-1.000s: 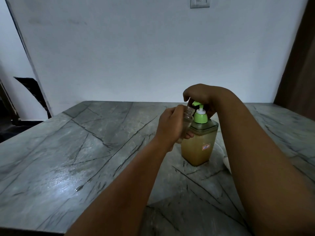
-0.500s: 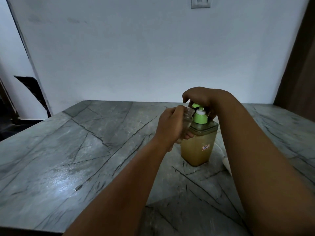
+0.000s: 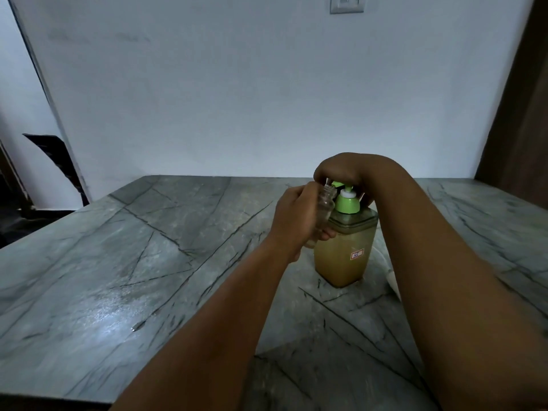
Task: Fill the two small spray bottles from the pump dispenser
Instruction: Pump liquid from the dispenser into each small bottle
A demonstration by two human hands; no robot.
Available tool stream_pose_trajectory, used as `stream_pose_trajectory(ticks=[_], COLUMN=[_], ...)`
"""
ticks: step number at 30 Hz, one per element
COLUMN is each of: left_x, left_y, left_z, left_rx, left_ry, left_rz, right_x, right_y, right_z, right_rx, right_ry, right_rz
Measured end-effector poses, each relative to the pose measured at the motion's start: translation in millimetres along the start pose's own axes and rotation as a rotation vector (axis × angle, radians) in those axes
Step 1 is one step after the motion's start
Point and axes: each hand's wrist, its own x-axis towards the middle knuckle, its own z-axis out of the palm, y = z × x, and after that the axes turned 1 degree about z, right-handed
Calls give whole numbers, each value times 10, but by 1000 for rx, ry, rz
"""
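Note:
A square pump dispenser (image 3: 344,256) with yellowish liquid and a green pump top (image 3: 347,203) stands on the grey marble table (image 3: 148,262). My left hand (image 3: 296,221) grips a small clear spray bottle (image 3: 323,206) without its cap, its open neck held up just under the pump's nozzle. My right hand (image 3: 341,170) curls over the green pump head from above, hiding most of it. A second small bottle is not clearly visible.
A white object (image 3: 393,280) peeks out on the table behind my right forearm. The wall runs close behind the table's far edge. A dark chair (image 3: 50,161) stands at the far left, and a brown door frame (image 3: 519,114) at the right.
My right hand dipped a little on the pump head half a second ago and has come back up. My left hand keeps the small bottle at the nozzle.

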Motion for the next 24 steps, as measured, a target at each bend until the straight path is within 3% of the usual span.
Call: stream_pose_trajectory(ticks=[10, 24], left_x=[13, -31], left_y=[-12, 14], left_z=[-9, 5], left_rx=[12, 8], left_ry=[-4, 9], left_rz=[-4, 3], right_x=[75, 19], right_y=[70, -10], right_z=[-76, 30], right_rx=[220, -69], right_ry=[-43, -51], right_rz=[61, -9])
